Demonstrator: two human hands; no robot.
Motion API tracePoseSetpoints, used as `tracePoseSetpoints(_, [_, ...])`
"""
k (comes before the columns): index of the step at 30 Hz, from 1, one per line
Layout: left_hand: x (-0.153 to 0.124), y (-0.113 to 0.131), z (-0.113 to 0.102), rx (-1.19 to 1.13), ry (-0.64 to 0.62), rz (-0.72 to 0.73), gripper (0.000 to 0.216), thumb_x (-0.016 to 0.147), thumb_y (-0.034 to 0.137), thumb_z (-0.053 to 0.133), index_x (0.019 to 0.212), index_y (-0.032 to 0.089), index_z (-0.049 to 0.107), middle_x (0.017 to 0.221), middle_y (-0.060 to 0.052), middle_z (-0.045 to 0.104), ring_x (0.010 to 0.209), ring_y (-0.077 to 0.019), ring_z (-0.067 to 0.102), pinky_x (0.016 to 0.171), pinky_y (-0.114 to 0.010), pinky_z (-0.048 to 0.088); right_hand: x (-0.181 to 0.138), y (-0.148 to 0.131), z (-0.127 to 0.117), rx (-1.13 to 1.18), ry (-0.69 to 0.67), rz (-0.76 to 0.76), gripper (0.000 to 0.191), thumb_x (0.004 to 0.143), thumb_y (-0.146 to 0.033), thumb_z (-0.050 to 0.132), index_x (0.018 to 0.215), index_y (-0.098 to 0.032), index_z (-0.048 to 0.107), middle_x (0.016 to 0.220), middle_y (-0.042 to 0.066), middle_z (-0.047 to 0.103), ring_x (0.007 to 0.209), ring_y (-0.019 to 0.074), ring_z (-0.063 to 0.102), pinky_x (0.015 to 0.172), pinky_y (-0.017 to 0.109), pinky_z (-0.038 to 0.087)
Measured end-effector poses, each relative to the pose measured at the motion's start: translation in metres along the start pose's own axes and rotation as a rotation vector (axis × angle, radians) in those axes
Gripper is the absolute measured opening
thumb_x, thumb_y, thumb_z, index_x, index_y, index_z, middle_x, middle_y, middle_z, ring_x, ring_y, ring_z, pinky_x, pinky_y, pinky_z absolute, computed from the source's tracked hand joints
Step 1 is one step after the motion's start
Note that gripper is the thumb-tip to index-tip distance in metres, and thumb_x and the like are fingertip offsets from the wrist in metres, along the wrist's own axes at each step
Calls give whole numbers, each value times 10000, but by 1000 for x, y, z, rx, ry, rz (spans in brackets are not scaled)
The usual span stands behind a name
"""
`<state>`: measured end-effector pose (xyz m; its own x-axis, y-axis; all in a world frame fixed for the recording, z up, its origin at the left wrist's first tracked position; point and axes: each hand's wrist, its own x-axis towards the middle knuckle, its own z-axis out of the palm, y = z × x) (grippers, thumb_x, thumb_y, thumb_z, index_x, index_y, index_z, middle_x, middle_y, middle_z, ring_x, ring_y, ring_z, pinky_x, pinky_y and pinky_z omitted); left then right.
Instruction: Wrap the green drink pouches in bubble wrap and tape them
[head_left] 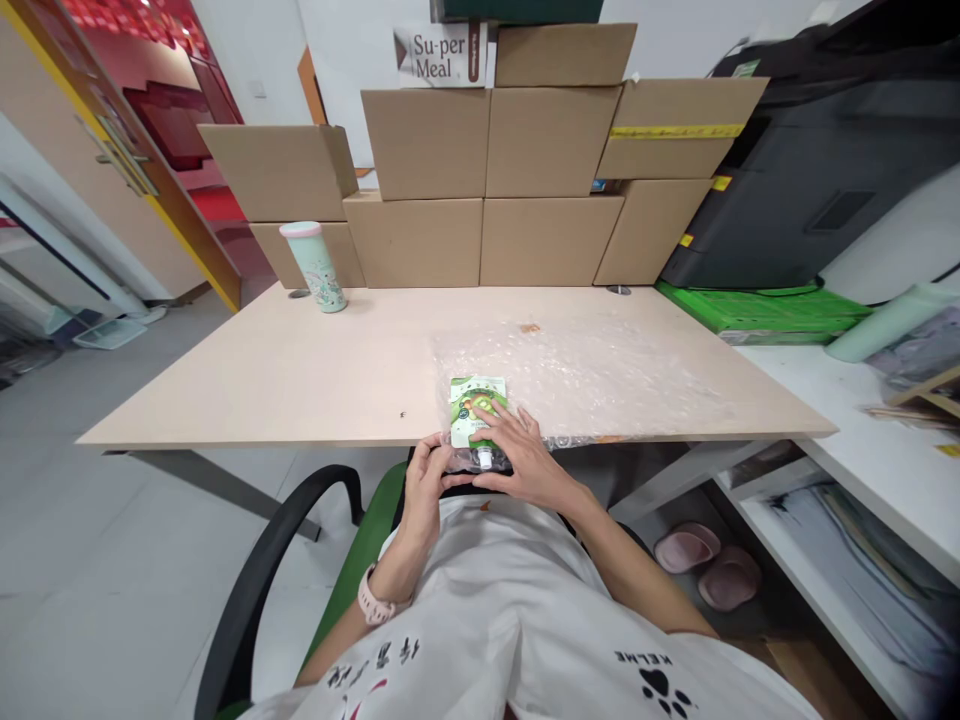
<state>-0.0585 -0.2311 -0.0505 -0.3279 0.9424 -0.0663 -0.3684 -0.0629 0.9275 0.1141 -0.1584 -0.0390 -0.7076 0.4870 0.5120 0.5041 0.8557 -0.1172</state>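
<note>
A green and white spout pouch with a kiwi picture lies on a sheet of clear bubble wrap. Its white cap points toward me at the table's near edge. My right hand rests over the pouch's right side, fingers spread on it, with the thumb low by the cap. At the pouch's lower left corner, my left hand has its fingers bent together at the wrap's near edge, seemingly pinching it. Part of the wrap hangs past the table edge.
Cardboard boxes stand stacked along the table's back. A mint tumbler is at the back left. On the right are a green flat box and a white shelf. A black chair armrest is at my left.
</note>
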Motion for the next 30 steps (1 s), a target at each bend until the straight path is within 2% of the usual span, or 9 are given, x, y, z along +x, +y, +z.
tracePoseSetpoints(3, [1,-4,-2,20,13,0,190,841,351,700,996,269,625,946,-3,679,799,-210,707,662,-392,643,1,-4,3,-28,-9,26,486,894,-709,457,1123,-308,611,1587,-39,358,1462,324,340,1060,612,459])
tracePoseSetpoints(10, [14,-24,-19,165,-121,131,201,914,378,628,1085,307,549,906,-26,705,811,-265,718,743,-585,632,3,-13,1,31,-18,128,201,946,-470,552,1035,-303,621,1572,-54,386,1481,305,306,1090,543,466])
tracePoseSetpoints(13, [18,-32,-22,225,-145,212,202,940,403,590,1117,327,526,925,-31,715,786,-268,720,726,-630,617,2,-9,-3,66,-30,125,170,915,-405,602,1056,-309,617,1565,-56,398,1479,291,315,1082,527,475])
tracePoseSetpoints(15, [17,-33,-20,263,-144,275,230,964,430,537,1173,336,520,1010,-56,714,835,-277,720,715,-620,615,1,-4,-4,87,-36,118,201,899,-401,618,1079,-313,610,1556,-48,412,1474,282,327,1066,524,484])
tracePoseSetpoints(18, [12,-25,-10,404,-174,380,291,991,419,466,1267,339,510,1135,-98,678,981,-289,692,766,-583,606,-2,2,-5,117,-38,119,255,887,-445,619,1097,-302,602,1535,-9,445,1461,277,353,1046,524,490])
tracePoseSetpoints(21, [6,-9,5,553,-206,493,301,986,382,465,1280,360,525,1158,-100,643,1047,-284,654,844,-567,582,-3,0,-5,168,-10,171,272,894,-463,604,1106,-293,597,1500,41,488,1407,290,438,1021,529,498])
tracePoseSetpoints(25, [6,14,31,620,-267,650,304,943,325,537,1239,390,565,1134,-70,616,1083,-284,604,941,-557,531,-6,-6,-6,275,172,290,265,927,-388,567,1165,-276,529,1453,89,537,1289,271,570,968,468,547])
tracePoseSetpoints(27, [10,22,46,677,-326,740,344,928,285,550,1254,393,558,1119,-67,609,1097,-287,582,963,-538,513,-10,-5,-6,304,264,372,268,940,-373,536,1187,-276,497,1313,94,641,1139,277,669,855,448,592])
tracePoseSetpoints(30, [16,26,72,784,-391,822,387,912,269,553,1288,357,542,1142,-93,580,1124,-301,557,975,-525,501,-18,1,-6,319,351,514,292,951,-386,486,1224,-283,481,953,52,729,797,277,732,627,425,594])
